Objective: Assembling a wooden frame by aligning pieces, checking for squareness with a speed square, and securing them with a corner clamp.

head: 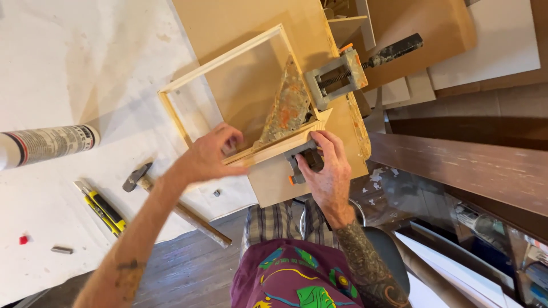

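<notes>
The left hand (208, 157) presses flat, fingers spread, on the near rail of the frame (228, 85), steadying it on the counter (85, 57). The right hand (322, 168) grips the clamp (302, 159) at the corner, fingers closed around it.

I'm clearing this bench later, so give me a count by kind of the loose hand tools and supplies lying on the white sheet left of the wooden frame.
Hammer: 1
Yellow-and-black utility knife: 1
Sealant tube: 1
Small red piece: 1
Small grey metal piece: 1
Total: 5
</notes>
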